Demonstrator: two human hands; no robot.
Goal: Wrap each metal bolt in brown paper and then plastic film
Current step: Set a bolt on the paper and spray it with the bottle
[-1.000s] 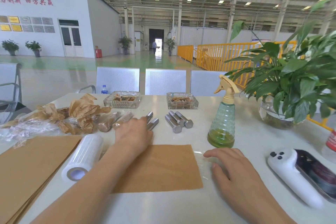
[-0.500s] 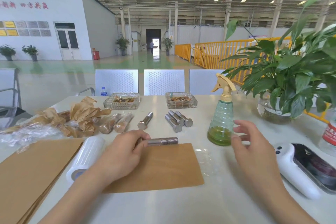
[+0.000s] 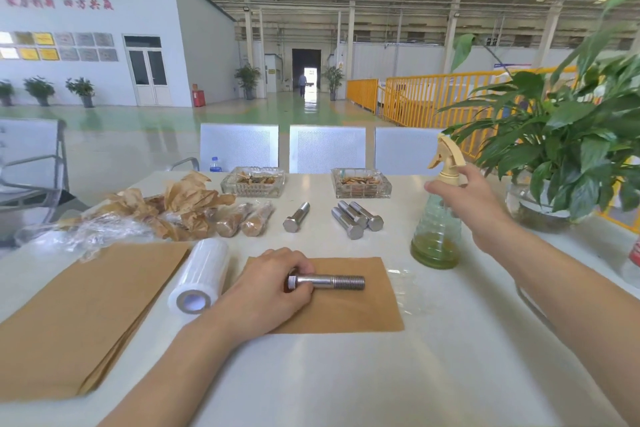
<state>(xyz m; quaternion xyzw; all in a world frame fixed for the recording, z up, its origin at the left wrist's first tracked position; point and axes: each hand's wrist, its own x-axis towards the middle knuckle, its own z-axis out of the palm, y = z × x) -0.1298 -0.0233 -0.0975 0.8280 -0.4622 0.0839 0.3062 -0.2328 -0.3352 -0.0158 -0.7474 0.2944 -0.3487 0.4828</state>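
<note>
Flanking bolt (image 3: 330,282): film roll (image 3: 201,277), spray bottle (image 3: 437,222)

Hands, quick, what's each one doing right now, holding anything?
Left hand: closed on the head end of the bolt, which lies on the brown paper sheet.
Right hand: open, at the spray bottle trigger, not yet gripping.

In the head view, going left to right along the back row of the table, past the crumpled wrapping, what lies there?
Two wrapped bolts → single bare bolt → cluster of three bare bolts → spray bottle, with the right hand reaching it → potted plant.
</note>
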